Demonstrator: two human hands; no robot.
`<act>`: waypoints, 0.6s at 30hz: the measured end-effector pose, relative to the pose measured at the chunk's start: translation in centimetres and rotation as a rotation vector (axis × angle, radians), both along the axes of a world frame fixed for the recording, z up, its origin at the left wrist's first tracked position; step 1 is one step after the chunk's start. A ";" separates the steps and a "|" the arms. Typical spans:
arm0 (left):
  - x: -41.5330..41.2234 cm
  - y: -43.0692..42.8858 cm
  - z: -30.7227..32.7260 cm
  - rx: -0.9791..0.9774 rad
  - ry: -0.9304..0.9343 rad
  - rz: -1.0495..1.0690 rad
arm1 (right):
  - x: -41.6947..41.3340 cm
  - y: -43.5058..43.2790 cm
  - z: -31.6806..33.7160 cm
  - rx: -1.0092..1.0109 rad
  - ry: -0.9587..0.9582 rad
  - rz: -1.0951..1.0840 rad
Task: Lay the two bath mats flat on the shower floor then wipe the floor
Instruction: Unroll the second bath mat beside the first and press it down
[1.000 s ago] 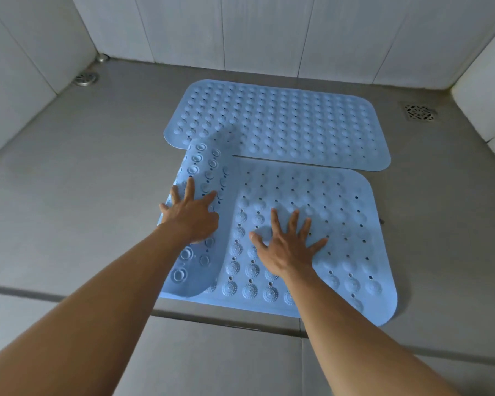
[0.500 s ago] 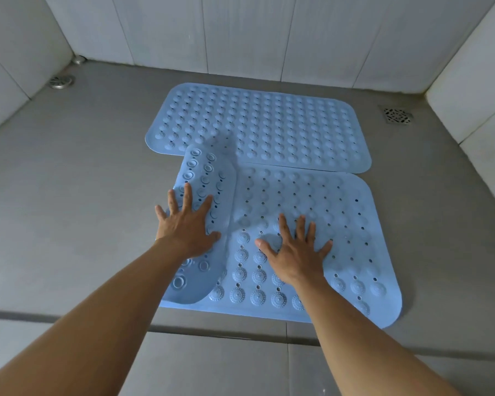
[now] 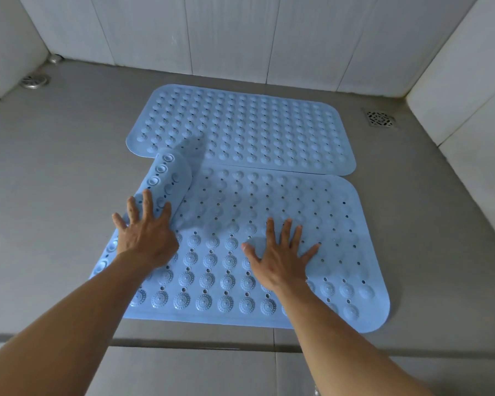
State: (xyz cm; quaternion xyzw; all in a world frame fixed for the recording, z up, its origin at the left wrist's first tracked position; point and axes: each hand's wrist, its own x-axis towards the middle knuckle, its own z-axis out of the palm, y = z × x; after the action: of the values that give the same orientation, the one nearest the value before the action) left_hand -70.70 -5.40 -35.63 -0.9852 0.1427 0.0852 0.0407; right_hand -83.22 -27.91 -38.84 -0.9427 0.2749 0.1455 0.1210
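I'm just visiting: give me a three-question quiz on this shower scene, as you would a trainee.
1. True or false: the far light-blue rubber bath mat lies flat.
2. Which hand presses the curled-up edge of the near light-blue rubber bath mat: A left hand, B right hand?
3. How many metal floor drains show?

Key: 1 true. 2 A. 3 two: the round drain far left, the square drain far right.
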 end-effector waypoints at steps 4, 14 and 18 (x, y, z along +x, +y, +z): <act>0.6 -0.1 -0.6 -0.006 0.011 0.003 | -0.2 -0.4 -0.1 0.037 -0.005 -0.005; 0.0 -1.3 -0.8 -0.024 -0.003 -0.026 | -0.9 -2.7 0.9 0.068 0.057 -0.003; 0.0 -0.7 -0.9 -0.005 0.022 -0.024 | 0.1 -1.9 1.4 0.059 0.052 -0.026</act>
State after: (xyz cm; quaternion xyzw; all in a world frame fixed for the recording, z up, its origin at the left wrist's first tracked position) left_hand -70.72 -6.05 -36.48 -0.9826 0.1551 0.0953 0.0374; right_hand -83.16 -29.83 -37.43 -0.9309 0.2859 0.1766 0.1433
